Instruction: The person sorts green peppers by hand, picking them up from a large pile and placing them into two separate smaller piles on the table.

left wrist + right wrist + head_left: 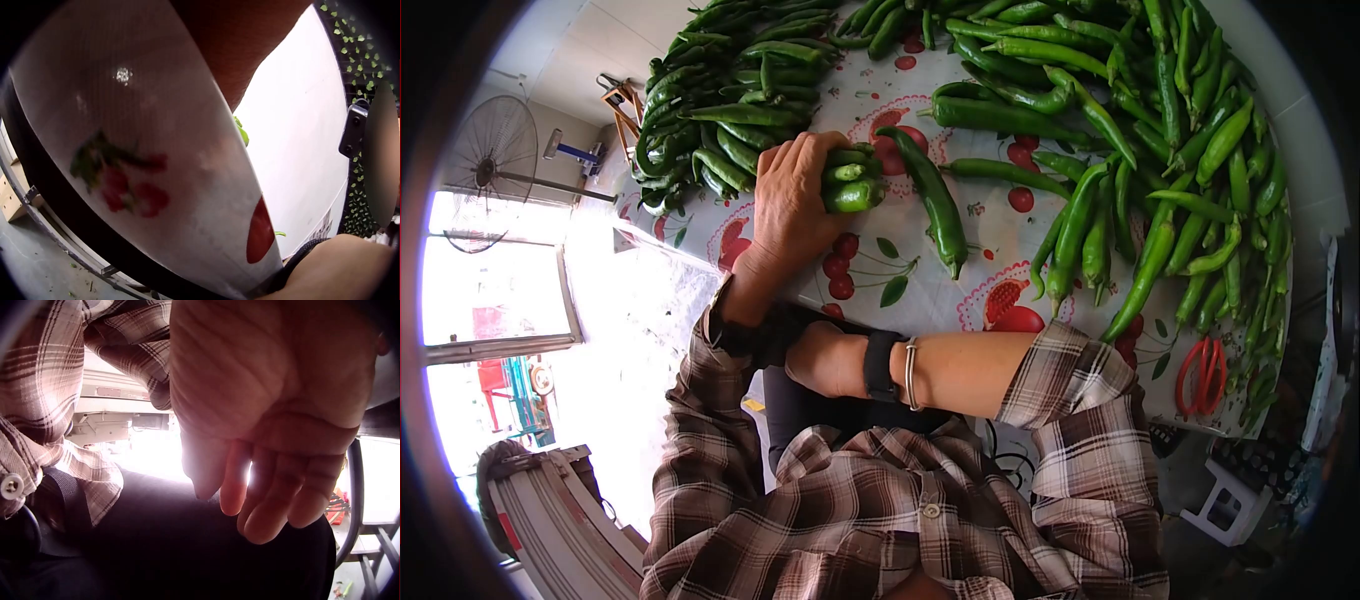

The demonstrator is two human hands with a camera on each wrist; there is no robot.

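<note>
Peppers in hand: a small bunch of green peppers [855,195] is held at the near edge of the left heap [745,113], above the printed surface [920,300]; whether it is lifted or rests there cannot be told
Left grip [790,190]: closed around the bunch, with the fingers laid over the top; the thumb is hidden
Right grip [269,412]: open and holding nothing, fingers loosely bent over the dark-clothed lap [187,537]
Single pepper [937,200]: laid just beside the bunch, on the side of the right heap [1190,205]; contact between the two cannot be told
Red loops [1202,375]: placed near the surface's edge, below the right heap
Bunch handling: best gripped firmly enough to stop the smooth skins sliding, yet without the pods being crushed; the ends should be kept aligned
Clearance: the single pepper should not be knocked, and neighbouring pods should not be dragged from the left heap
Support: the right grip could be brought under the bunch if any pod slips
</note>
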